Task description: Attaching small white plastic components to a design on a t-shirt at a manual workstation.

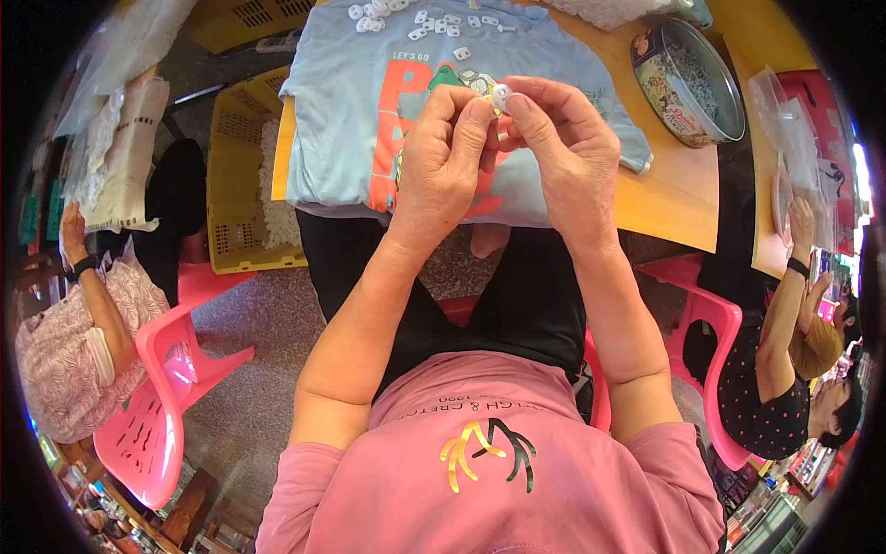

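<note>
Both hands meet over a light blue T-shirt (341,120) spread on the table. Fingers closed, my left hand (434,171) and my right hand (574,152) pinch a small round white plastic piece (499,94) with tiny holes between their fingertips. A bit of yellow shows by the left fingertips; whether it is a part or the shirt's print I cannot tell. Beyond the hands lie several small white two-holed pieces (436,25), with one single piece (462,54) nearer. Rounder white pieces (371,13) sit in a group at the far left.
An oval tin (666,103) of small metal parts stands right on the yellow table (678,198). On the left is a yellow crate (231,217) with white pieces inside. Pink chairs (161,406) flank me. Co-workers sit at left (78,351) and right (771,388).
</note>
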Demonstrator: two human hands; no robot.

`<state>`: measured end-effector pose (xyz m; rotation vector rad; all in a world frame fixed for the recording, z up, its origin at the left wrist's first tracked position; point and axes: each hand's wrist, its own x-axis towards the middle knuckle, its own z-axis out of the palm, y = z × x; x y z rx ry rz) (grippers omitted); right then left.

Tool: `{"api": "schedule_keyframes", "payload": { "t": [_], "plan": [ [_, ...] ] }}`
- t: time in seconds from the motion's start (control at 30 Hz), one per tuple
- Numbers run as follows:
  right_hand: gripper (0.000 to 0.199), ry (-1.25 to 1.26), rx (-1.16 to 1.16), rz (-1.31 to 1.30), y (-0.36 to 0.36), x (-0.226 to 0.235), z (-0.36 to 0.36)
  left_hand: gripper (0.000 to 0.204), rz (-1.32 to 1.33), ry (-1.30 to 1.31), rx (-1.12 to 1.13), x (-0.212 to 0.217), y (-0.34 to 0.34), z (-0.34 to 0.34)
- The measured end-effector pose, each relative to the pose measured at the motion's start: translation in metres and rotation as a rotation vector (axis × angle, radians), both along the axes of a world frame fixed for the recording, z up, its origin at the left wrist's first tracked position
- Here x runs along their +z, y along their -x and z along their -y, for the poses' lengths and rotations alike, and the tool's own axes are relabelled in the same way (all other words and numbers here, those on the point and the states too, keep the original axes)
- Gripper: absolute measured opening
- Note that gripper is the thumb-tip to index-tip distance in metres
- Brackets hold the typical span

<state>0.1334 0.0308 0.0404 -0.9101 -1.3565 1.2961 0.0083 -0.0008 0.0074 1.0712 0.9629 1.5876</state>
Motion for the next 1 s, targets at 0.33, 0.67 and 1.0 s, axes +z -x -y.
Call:
{"api": "schedule_keyframes", "payload": {
  "t": [0.33,0.67,1.0],
  "plan": [
    [0.02,-0.003,-0.056,0.046,0.008,0.003,0.005,0.015,-0.014,-0.01,0.045,-0.003,0.001,-0.003],
    [0.025,0.251,0.088,-0.188,0.0,0.016,0.003,0.021,0.071,-0.041,-0.001,-0.006,0.001,-0.002],
    [0.026,0.318,0.194,-0.243,-0.005,0.02,0.003,0.041,0.07,-0.11,-0.035,-0.006,0.004,-0.001]
  ]
}}
